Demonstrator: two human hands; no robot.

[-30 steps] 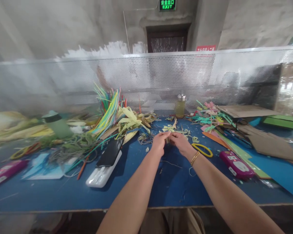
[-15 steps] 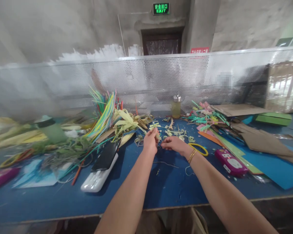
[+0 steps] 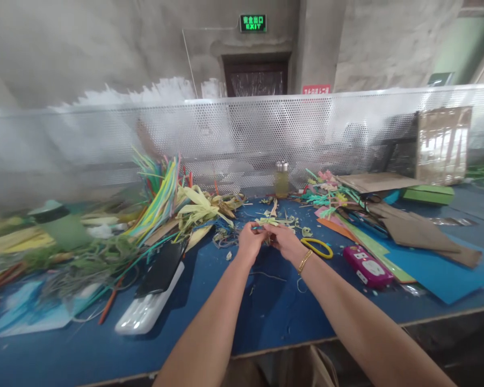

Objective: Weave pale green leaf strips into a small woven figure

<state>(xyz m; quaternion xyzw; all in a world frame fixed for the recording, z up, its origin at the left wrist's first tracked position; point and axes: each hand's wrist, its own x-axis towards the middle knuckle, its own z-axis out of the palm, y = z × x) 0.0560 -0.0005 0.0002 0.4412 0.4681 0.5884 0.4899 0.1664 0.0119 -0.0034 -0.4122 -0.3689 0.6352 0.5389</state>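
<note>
My left hand (image 3: 250, 244) is closed in a pinch above the middle of the blue table. My right hand (image 3: 284, 242), with a gold bracelet on its wrist, meets it fingertip to fingertip, closed too. Pale green strips (image 3: 267, 221) stick out just beyond the fingers and seem pinched between them; the fingers hide their lower part. Curled pale offcuts (image 3: 306, 231) lie behind the right hand. A bundle of pale yellow-green husk-like leaves (image 3: 199, 207) rests to the left. By my right wrist lies a yellow ring-shaped object (image 3: 318, 248).
Left are a black phone (image 3: 161, 270) on a white case (image 3: 149, 312), coloured stems (image 3: 161, 193) and a green bottle (image 3: 60, 226). Rightward lie a magenta device (image 3: 366, 266), blue sheets (image 3: 439, 279) and cardboard (image 3: 419, 228). A capped bottle (image 3: 282, 181) stands before the perforated screen (image 3: 258, 123).
My right hand has moved left and up to meet my left hand; a gap separated them before. The view has shifted slightly to the right.
</note>
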